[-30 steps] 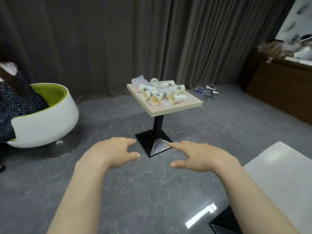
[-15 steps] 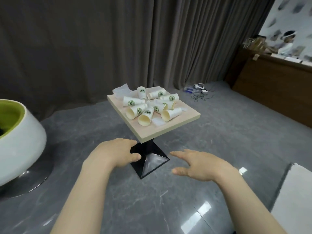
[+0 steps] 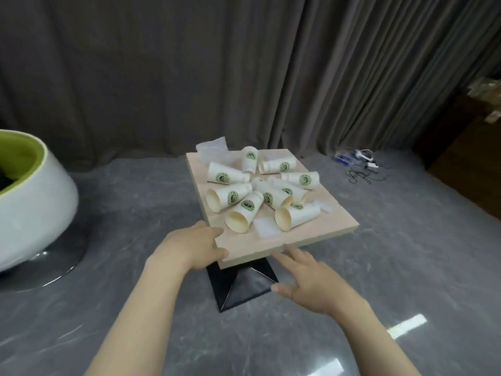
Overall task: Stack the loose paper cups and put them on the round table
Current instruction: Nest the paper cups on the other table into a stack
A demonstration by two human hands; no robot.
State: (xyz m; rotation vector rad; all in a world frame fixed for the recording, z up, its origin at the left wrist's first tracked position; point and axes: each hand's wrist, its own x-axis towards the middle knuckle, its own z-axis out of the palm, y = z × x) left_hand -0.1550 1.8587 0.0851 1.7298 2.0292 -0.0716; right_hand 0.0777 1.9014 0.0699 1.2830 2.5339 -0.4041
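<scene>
Several white paper cups (image 3: 245, 211) with green logos lie on their sides in a loose pile on a small square wooden table (image 3: 320, 229) with a black pedestal base (image 3: 241, 286). One cup (image 3: 296, 217) lies nearest the front right. My left hand (image 3: 193, 246) is at the table's near left corner, fingers apart, touching its edge and holding nothing. My right hand (image 3: 309, 280) hovers open just below the front edge, empty. No round table is in view.
A white and green tub chair (image 3: 32, 196) on a chrome base stands at the left. Clear plastic wrappers (image 3: 212, 147) lie on the table among the cups. Cables and devices (image 3: 357, 164) lie on the grey floor by the dark curtain. A wooden counter is at far right.
The view has come closer to the square table. Both hands have moved forward to its near edge, the left one now touching the corner.
</scene>
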